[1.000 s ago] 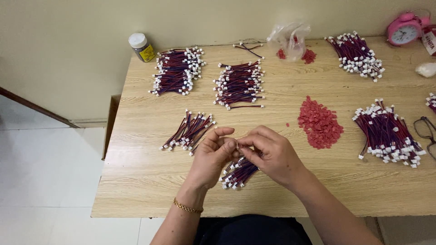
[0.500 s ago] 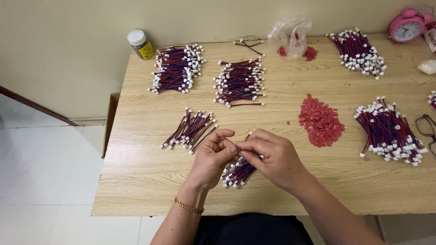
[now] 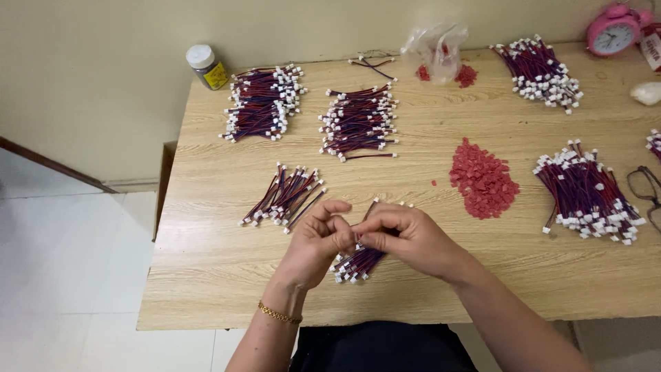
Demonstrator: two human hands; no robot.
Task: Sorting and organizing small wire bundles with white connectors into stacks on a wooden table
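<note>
My left hand and my right hand meet fingertip to fingertip over the front middle of the wooden table. Together they pinch one short red-and-dark wire with a white plug end; most of it is hidden by the fingers. Right below the hands lies a small bundle of the same wires. Another loose bundle lies just left of my left hand. A heap of small red plastic pieces sits to the right of my right hand.
Larger wire piles lie at the back left, back middle, back right and right. A small bottle, a clear plastic bag, a pink alarm clock and spectacles stand around the edges.
Both hands stay together at the same spot; the fingers have shifted a little around the wire. The view has tilted slightly.
</note>
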